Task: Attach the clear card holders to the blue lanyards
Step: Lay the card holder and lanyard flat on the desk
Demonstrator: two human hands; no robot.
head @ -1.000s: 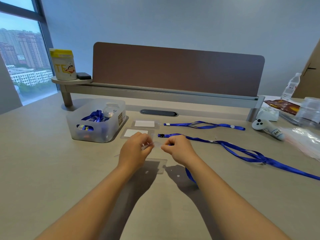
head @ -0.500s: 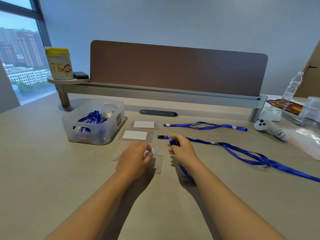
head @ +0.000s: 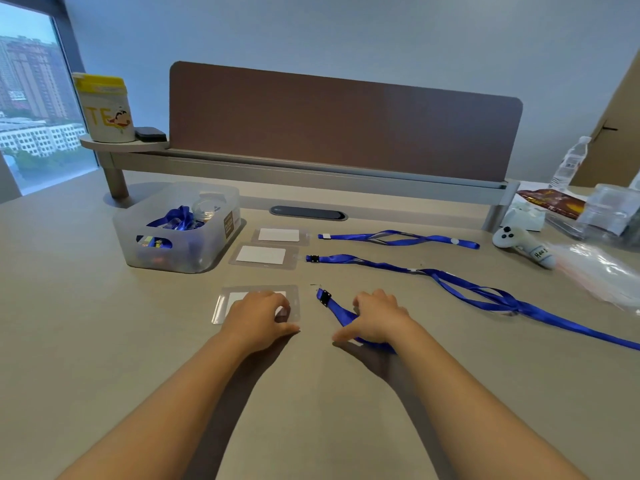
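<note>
Left hand (head: 258, 315): fingers spread, pressed flat on the nearest clear card holder (head: 225, 303), gripping nothing.
Right hand (head: 375, 315): loosely spread, resting on a blue lanyard (head: 341, 315).
Lanyard clip (head: 324, 297): on the tabletop (head: 86, 341), just right of that holder, unattached.

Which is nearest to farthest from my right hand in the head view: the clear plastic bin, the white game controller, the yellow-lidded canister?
1. White game controller, right of the right hand.
2. Clear plastic bin, far left.
3. Yellow-lidded canister, on the back-left shelf.

Bin (head: 180, 233) left, two card holders (head: 265, 256) beside it, lanyards (head: 398, 237) right — third holder (head: 225, 303) nearer, seemingly under left hand (head: 258, 315).
</note>
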